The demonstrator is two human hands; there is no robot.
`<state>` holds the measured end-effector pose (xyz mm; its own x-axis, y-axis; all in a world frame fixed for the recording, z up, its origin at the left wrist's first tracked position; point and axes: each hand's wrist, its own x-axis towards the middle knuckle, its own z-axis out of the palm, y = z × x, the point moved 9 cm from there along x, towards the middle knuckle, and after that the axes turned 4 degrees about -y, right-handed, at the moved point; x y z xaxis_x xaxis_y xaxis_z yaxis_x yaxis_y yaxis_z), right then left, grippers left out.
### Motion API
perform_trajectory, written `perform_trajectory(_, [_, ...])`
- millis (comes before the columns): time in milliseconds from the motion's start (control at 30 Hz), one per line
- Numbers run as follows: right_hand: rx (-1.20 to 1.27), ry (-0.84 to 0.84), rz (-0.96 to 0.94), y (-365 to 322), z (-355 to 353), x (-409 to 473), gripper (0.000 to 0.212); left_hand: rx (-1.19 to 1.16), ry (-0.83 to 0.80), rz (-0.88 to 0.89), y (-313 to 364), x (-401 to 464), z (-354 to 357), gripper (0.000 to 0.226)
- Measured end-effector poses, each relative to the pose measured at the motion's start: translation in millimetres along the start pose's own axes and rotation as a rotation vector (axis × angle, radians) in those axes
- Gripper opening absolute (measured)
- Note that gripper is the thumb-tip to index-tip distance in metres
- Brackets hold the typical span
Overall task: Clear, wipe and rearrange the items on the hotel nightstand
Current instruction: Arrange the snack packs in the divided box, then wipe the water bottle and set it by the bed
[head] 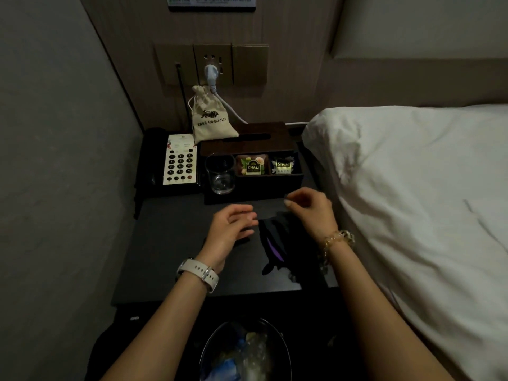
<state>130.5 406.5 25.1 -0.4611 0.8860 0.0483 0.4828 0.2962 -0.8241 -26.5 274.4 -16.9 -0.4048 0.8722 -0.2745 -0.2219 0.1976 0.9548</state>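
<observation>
Dark bench [170, 243] wedged between a grey wall and a bed [412, 188]. At the back, a phone [180, 160] with a pale keypad card, left of a dark organiser [264, 180]. In the organiser's front row: an empty clear glass [220, 174] in the left slot, a green tea sachet [252, 165] in the middle compartment, a darker tea sachet [283, 165] in the right one. Behind them, the tissue box [253, 138] section with its slot on top, no tissue showing. Leaning on the box's back left corner, a cloth drawstring bag [210, 116] with printed lettering, tied shut. Above it, a wall socket with a pale plug [211, 74] and cable trailing down behind the box.

Both hands over the front of the bench. Left hand [231, 226] spread, fingers relaxed and pointing right, holding nothing, a pale watch [199, 273] on the wrist. Right hand [310, 210] with fingers curled, thumb and forefinger pinched together, possibly on the edge of the black cloth [280, 243] below it; too dark to be sure. Cloth crumpled on the bench just right of the left hand, with a purple strip showing. Beaded bracelet [338, 239] on the right wrist.

On the floor below the bench's front edge, a dark bin [286, 353] holding clear plastic and blue scraps.
</observation>
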Motion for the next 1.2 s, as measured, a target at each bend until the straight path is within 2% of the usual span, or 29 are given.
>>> perform_trajectory(100, [0.061, -0.077, -0.039, -9, 8, -22, 0.008, -0.004, -0.046, -0.005, -3, -16, 12, 0.016])
perform_trajectory(267, [0.118, -0.083, -0.041, -14, -8, -56, 0.012, 0.027, -0.066, 0.029, 2, -46, 26, 0.017])
perform_trajectory(467, [0.009, -0.031, -0.064, -30, -70, -109, 0.013, 0.037, -0.204, 0.078, 24, -88, 92, 0.017])
perform_trajectory(600, [-0.157, 0.117, -0.078, -42, -138, -160, 0.013, 0.074, -0.371, 0.146, 43, -126, 170, 0.018])
perform_trajectory(700, [-0.251, 0.263, -0.098, -46, -190, -201, 0.01, 0.184, -0.503, 0.221, 48, -158, 227, 0.029])
perform_trajectory(767, [-0.354, 0.346, -0.091, -43, -218, -225, 0.01, 0.298, -0.597, 0.277, 45, -179, 260, 0.04])
perform_trajectory(867, [-0.591, 0.445, -0.054, -34, -252, -248, 0.011, 0.549, -0.703, 0.316, 33, -201, 298, 0.069])
perform_trajectory(933, [-0.715, 0.434, 0.047, -17, -263, -252, 0.018, 0.752, -0.687, 0.411, 32, -210, 316, 0.081])
perform_trajectory(1033, [-0.729, 0.383, 0.18, 8, -260, -249, 0.043, 0.938, -0.601, 0.533, 34, -218, 333, 0.081])
perform_trajectory(1100, [-0.716, 0.413, 0.186, 11, -258, -247, 0.059, 0.969, -0.539, 0.566, 37, -218, 336, 0.075])
perform_trajectory(1200, [-0.717, 0.473, 0.198, 9, -261, -243, 0.071, 0.93, -0.461, 0.592, 46, -215, 334, 0.059])
